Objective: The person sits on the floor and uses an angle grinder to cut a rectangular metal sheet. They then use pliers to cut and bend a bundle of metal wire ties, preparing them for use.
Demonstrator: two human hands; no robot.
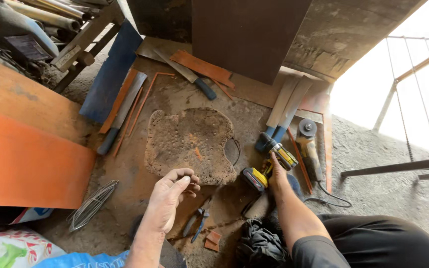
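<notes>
from above i see my right hand (277, 174) on the floor (175, 99) beside me, fingers wrapped around the grip of one yellow and black cordless drill (269, 164), which looks heavy, rigid and best taken by that thick handle. one corded angle grinder (308, 149) lies just beside it, and one pair of blue-handled pliers (198, 220) lies nearer my knees. my left hand (171, 198) hovers, fingertips pressed together pinching something too small to tell.

pliers (197, 222), wire coil (91, 205), angle grinder (309, 149)
</notes>
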